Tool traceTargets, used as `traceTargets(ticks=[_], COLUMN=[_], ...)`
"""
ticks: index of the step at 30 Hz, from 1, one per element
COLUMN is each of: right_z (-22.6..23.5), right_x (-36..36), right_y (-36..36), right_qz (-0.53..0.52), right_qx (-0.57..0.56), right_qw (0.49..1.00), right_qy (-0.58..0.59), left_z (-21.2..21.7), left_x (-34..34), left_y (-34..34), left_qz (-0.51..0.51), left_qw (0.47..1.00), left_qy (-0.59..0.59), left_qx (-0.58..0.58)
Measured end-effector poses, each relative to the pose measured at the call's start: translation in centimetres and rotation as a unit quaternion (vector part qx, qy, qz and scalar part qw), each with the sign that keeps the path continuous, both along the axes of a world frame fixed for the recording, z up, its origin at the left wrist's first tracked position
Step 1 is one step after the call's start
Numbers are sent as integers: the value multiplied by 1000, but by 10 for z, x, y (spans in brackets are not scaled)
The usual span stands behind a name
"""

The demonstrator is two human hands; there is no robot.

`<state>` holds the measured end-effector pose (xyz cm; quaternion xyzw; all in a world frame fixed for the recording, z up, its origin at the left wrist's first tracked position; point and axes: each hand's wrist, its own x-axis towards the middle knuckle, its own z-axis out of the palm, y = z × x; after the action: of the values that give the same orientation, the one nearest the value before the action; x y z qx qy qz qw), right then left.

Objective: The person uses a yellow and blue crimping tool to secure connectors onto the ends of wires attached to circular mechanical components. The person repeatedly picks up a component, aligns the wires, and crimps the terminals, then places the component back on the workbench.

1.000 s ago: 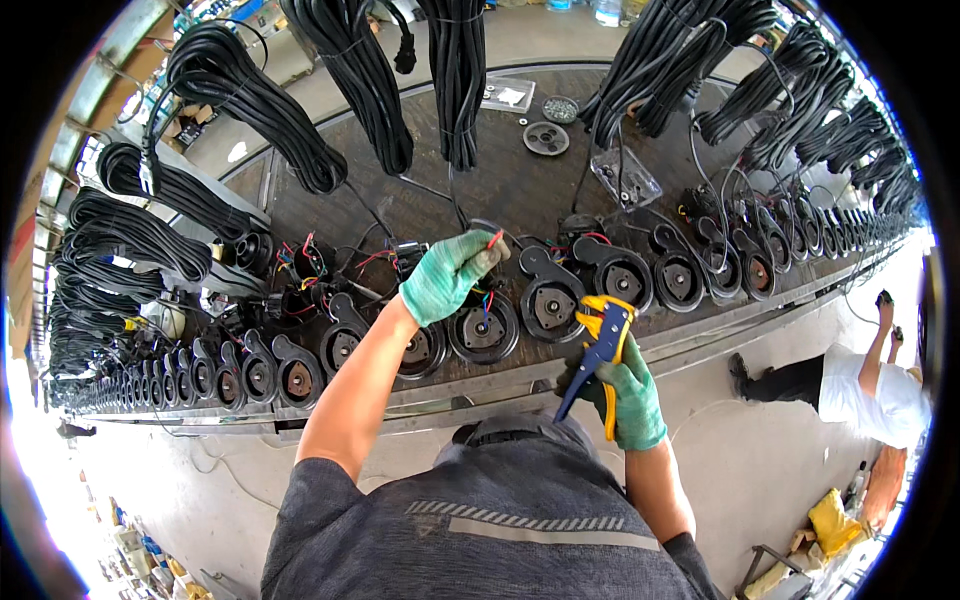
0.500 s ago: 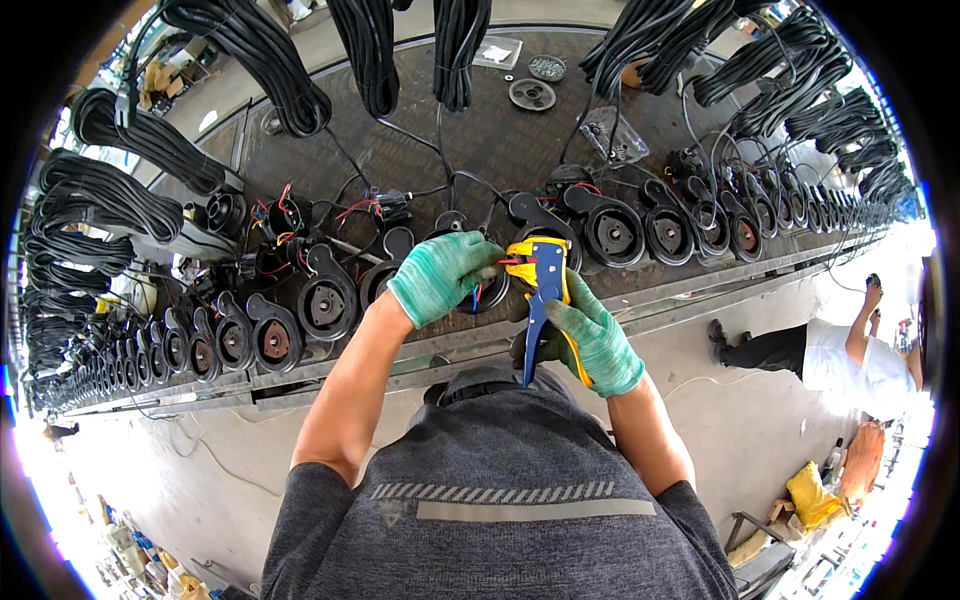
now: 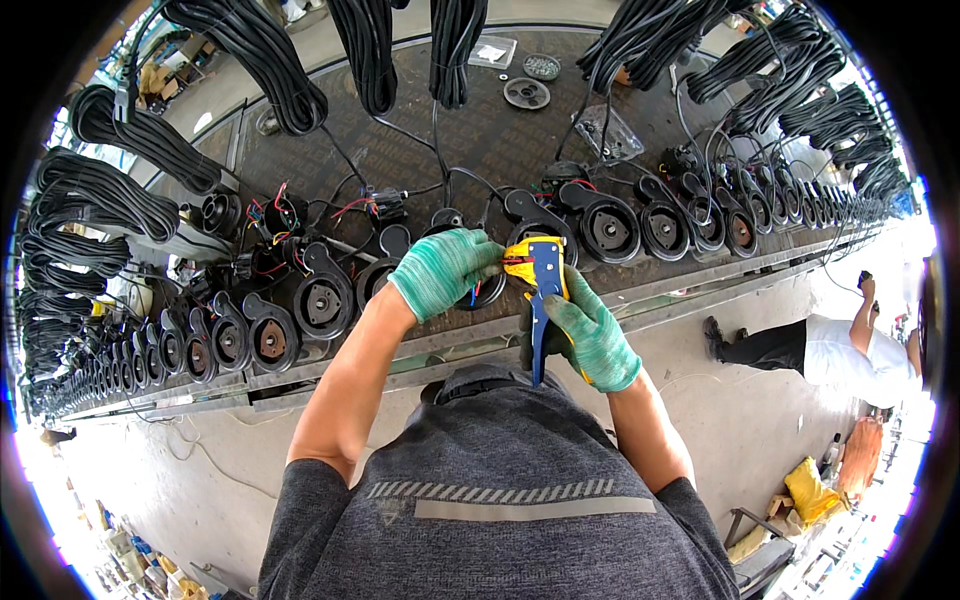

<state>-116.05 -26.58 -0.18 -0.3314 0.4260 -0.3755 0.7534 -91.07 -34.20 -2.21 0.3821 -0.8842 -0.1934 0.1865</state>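
Box of clear plastic [image 3: 630, 147] has bits [image 3: 607, 138]; near surface edge [image 3: 660, 294], green-gloved right hand [image 3: 594, 335] grips blue-and-yellow pliers [image 3: 546, 270], left hand [image 3: 446, 272] red wire [image 3: 513, 262].

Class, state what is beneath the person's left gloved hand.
Beneath the left gloved hand, a round black housing shows at lower right, with a blue wire inside. The hand hides much of the housing.

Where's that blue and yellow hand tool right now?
In the head view, the blue and yellow tool is just right of centre, gripped in the gloved right hand, with its upper end beside the left hand.
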Motion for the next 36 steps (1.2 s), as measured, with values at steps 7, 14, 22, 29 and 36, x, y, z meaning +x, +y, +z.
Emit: traceTargets(ticks=[7,14,22,29,36], right_z=[-11,-14,-13,-41,-57], right_x=[9,1,-58,-101,-136], right_y=[-1,-10,3,24,41], right_qz=[-44,-105,-171,-254,-318], right_qx=[-44,0,-10,14,42], right_qw=[996,983,973,958,938], right_qy=[68,-150,-153,-136,-131], left_z=[1,-18,11,-11,-36], left_x=[-3,2,3,15,-55], left_y=[-1,-16,-78,-168,-201], left_qz=[-1,78,77,158,121], left_qw=[1000,982,988,983,958], left_qy=[-23,153,136,-89,-241], left_qx=[4,82,2,-20,93])
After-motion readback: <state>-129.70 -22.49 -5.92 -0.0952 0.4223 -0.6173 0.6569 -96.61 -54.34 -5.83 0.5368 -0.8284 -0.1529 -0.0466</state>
